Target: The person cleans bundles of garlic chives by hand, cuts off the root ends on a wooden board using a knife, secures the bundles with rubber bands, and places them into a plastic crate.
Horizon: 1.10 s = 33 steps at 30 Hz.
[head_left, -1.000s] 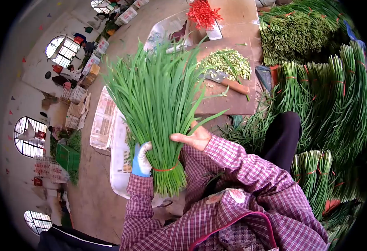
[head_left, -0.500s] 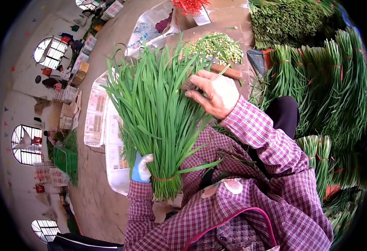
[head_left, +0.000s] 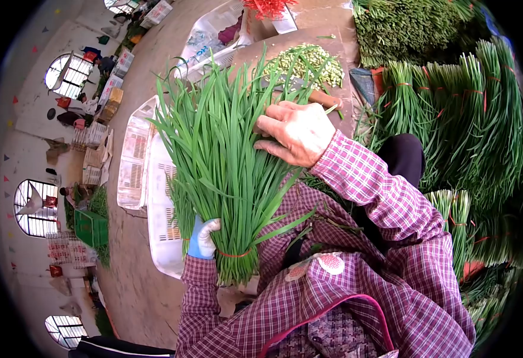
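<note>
A large bunch of long green stalks (head_left: 226,161) stands fanned out above a red band near its cut ends. Around its lower left side my left hand (head_left: 204,237), in a white and blue glove, is wrapped just above the band. My bare right hand (head_left: 297,132) is at the bunch's upper right leaves, fingers curled and pressed together; what they pinch, if anything, is hidden. Behind that hand a knife with a wooden handle (head_left: 326,99) lies on a brown board (head_left: 345,122), beside a heap of chopped pale stem ends (head_left: 316,64).
White plastic crates (head_left: 165,238) stand left of the bunch. Banded green bundles (head_left: 452,119) are stacked on the right. Red ties (head_left: 268,7) sit at the top. Farther left are a green crate (head_left: 91,228), boxes and people at a distance.
My right hand has gone from the bunch's lower right side up to its leaves and curled its fingers. My left hand keeps its hold. The view has shifted slightly.
</note>
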Each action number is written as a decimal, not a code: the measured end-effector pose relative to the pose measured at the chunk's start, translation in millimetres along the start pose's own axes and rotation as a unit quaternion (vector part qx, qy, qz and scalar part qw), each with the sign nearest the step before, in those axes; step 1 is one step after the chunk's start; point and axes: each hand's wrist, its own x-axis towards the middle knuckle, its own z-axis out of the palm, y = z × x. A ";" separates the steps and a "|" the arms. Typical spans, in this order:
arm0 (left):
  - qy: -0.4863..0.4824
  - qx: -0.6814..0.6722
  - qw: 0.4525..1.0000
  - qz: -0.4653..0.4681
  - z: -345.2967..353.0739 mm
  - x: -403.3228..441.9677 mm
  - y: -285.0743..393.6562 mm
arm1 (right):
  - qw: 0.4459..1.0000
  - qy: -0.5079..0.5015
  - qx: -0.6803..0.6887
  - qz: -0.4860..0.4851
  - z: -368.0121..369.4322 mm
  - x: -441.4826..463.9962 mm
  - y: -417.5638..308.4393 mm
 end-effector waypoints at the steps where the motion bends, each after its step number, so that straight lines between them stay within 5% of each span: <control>1: 0.000 0.000 1.000 0.001 6.2 -1.4 4.8 | 0.999 -0.012 -0.032 -0.015 -1.0 0.9 -1.2; 10: 0.019 0.021 1.000 -0.003 3.0 -3.5 -1.0 | 0.999 -0.004 -0.034 -0.017 22.9 -1.6 -2.5; 16: 0.031 0.059 0.997 0.029 17.0 -2.9 3.9 | 0.944 0.249 0.012 0.217 9.5 -3.0 31.6; 18: 0.050 0.079 0.995 0.043 -2.8 -1.8 1.1 | 0.941 0.159 0.112 0.278 -17.6 -17.2 36.1; 20: 0.072 0.100 0.990 0.068 45.5 -11.0 30.0 | 0.857 0.011 0.377 0.350 -38.2 -27.9 1.6; 23: 0.075 0.181 0.965 0.172 75.1 -0.4 53.0 | 0.891 -0.237 0.345 0.175 -4.4 -64.3 -22.1; 24: 0.058 0.240 0.937 0.245 81.6 6.1 57.9 | 0.845 -0.299 0.387 0.215 18.5 -76.6 -36.1; 26: 0.118 0.255 0.942 0.185 138.7 13.6 85.4 | 0.801 -0.294 0.462 0.244 58.2 -83.6 -53.4; 30: 0.093 0.604 0.749 0.256 207.3 14.3 72.3 | 0.679 -0.063 0.661 0.313 98.9 -53.7 -76.0; 31: 0.088 0.710 0.637 0.287 205.5 14.9 61.8 | 0.684 -0.028 0.641 0.349 102.7 -54.5 -73.8; 32: 0.046 0.711 0.641 0.285 204.9 7.7 55.7 | 0.606 -0.102 0.679 0.401 95.2 -62.5 -61.6; 33: -0.004 0.696 0.658 0.286 209.4 2.9 58.9 | 0.594 -0.039 0.704 0.387 105.4 -71.9 -56.6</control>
